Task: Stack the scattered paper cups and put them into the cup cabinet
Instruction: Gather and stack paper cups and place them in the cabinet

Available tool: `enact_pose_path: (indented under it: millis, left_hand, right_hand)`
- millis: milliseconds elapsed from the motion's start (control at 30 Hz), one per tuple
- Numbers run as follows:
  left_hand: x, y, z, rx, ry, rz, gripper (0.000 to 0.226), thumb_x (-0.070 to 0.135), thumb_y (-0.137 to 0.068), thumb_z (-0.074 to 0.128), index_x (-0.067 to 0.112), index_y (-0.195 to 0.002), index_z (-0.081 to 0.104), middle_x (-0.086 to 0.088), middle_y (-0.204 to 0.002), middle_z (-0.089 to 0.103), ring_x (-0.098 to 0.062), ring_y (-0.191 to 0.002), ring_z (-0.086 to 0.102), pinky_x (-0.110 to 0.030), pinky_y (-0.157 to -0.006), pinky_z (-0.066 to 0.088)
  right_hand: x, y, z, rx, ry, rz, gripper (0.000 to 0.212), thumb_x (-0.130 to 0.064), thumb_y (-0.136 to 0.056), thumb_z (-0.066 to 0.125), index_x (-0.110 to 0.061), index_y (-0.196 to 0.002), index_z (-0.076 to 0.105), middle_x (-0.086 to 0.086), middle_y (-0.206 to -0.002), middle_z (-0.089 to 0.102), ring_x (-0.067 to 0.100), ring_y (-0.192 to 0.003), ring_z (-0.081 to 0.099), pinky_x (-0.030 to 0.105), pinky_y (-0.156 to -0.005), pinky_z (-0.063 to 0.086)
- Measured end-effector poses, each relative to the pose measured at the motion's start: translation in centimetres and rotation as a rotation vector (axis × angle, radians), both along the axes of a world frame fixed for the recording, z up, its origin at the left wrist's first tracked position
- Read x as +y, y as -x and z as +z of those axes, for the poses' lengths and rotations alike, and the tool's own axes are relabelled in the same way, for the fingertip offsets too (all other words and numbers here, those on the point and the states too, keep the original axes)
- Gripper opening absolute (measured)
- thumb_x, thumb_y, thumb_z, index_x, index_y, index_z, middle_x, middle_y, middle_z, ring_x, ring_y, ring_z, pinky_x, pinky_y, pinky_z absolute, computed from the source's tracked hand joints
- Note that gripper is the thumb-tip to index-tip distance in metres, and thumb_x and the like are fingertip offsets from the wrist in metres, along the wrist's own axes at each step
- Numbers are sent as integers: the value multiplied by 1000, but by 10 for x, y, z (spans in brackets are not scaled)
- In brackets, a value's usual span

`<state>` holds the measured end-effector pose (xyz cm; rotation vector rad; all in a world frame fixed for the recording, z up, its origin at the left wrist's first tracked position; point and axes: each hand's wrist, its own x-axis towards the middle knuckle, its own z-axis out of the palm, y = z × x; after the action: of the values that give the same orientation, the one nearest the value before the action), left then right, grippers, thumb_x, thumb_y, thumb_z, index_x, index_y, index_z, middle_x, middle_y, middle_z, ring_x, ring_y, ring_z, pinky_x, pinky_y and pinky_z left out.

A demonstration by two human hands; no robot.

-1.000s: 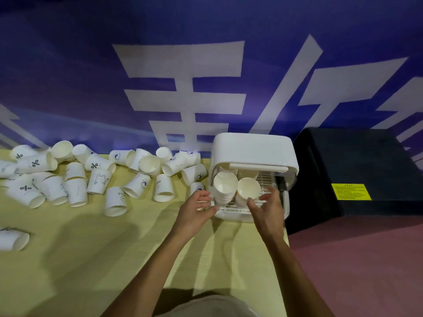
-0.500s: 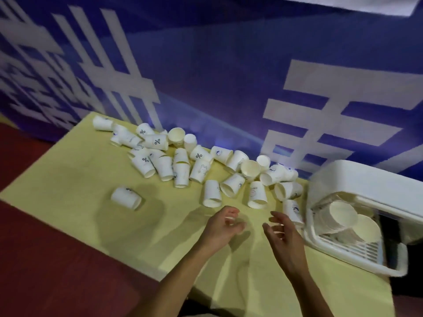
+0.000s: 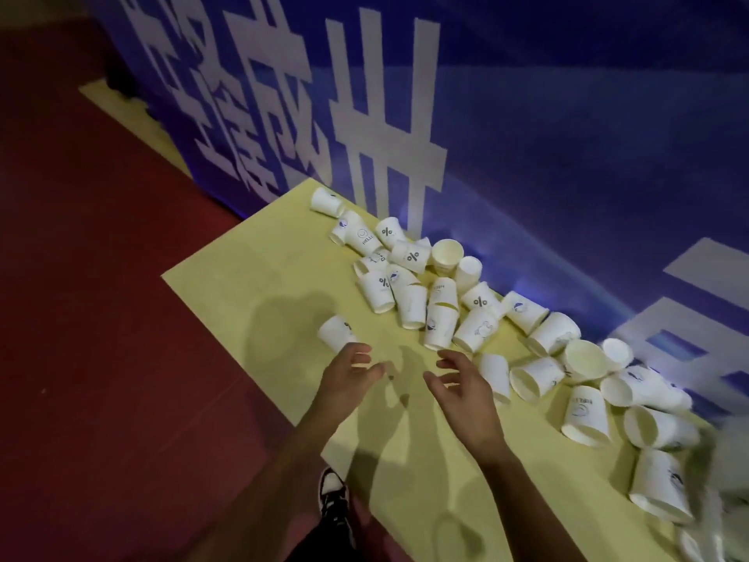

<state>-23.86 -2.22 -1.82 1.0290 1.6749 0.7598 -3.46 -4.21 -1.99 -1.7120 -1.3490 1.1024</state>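
Note:
Several white paper cups (image 3: 441, 310) lie scattered on their sides along the back of a yellow table (image 3: 251, 277), from the far left corner to the right edge of view. One lone cup (image 3: 335, 333) lies apart near the table's left edge. My left hand (image 3: 348, 377) hovers just below and right of that lone cup, fingers loosely curled, holding nothing. My right hand (image 3: 462, 385) hovers beside it, fingers relaxed and empty, next to a cup (image 3: 496, 377) lying by its fingers. The cup cabinet is out of view.
A blue banner wall (image 3: 567, 156) with large white characters stands right behind the cups. Dark red floor (image 3: 101, 318) lies left of the table. My black and white shoe (image 3: 334, 496) shows below the table's near edge.
My view has swung left, away from the cabinet, which has left the frame. Both empty hands have moved left along the table toward the lone cup.

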Motion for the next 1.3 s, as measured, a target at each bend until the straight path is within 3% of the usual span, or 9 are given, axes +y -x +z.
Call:
enact_pose_path:
  millis: [67,200,433,600,733,900,1067,1167,1300]
  left_hand:
    - [19,22,-16,-10,58,98,49,29,-83,79,22,-122,50,-3,-114,63,-17,-97,63,-17,-72,44]
    - [59,55,-51,-69,186,181,86,29,-83,79,12,-147,25,-12,-127,62,-26,-110,62,-31,-90,48]
    - [102,75,-94,-150,247,222,121,38,-66,86,14,-154,5,-16,-147,43,-30,-129,51,-31,-103,40]
    - [120,75,-113,-109,250,216,109,37,-74,86,10,-152,14,-17,-147,42,-28,-124,51,-27,-93,40]
    - [125,76,-120,-169,285,233,112,48,-62,85,17,-148,19,-15,-140,43,-25,-111,55,-32,-86,51]
    - [123,77,-119,-114,226,222,107,35,-60,93,7,-142,29,-10,-124,48,-25,-104,58,-42,-83,59]
    - [123,89,-110,-256,263,228,106,43,-61,84,15,-143,21,-12,-128,53,-29,-111,60,-46,-95,55]
    - [119,91,-102,-280,264,225,93,32,-75,82,15,-144,22,-10,-129,54,-26,-110,60,-38,-92,54]
    - [114,78,-95,-254,178,176,90,33,-70,83,18,-139,27,2,-118,54,-21,-103,60,-32,-88,49]
  right_hand:
    - [25,20,-8,-43,9,15,39,-35,-90,72,-30,-126,60,-19,-110,64,0,-88,65,23,-79,53]
    - [79,63,-21,-102,75,35,42,-35,-90,72,-25,-129,58,-11,-111,65,4,-86,66,24,-75,53]
    - [152,110,-39,-236,116,51,53,-39,-88,75,-23,-135,55,-7,-121,61,-3,-79,61,23,-75,47]
    - [190,130,-49,-420,71,51,57,-33,-91,70,-23,-143,48,-5,-139,51,7,-83,61,33,-85,49]
    - [211,143,-60,-561,128,82,69,-34,-92,68,-18,-152,37,4,-150,42,24,-130,48,41,-101,45]
    - [213,156,-72,-616,239,37,53,-39,-92,65,-14,-134,44,10,-132,55,34,-112,59,46,-88,51]
    - [205,153,-70,-601,278,48,54,-44,-89,69,-13,-129,48,11,-124,65,33,-110,62,43,-88,52]
    - [189,144,-55,-498,196,-16,57,-47,-85,75,-18,-129,55,2,-121,67,23,-109,63,33,-86,49]
    - [156,127,-42,-347,83,-145,53,-48,-81,80,-24,-123,60,-15,-108,64,8,-101,58,26,-82,44]
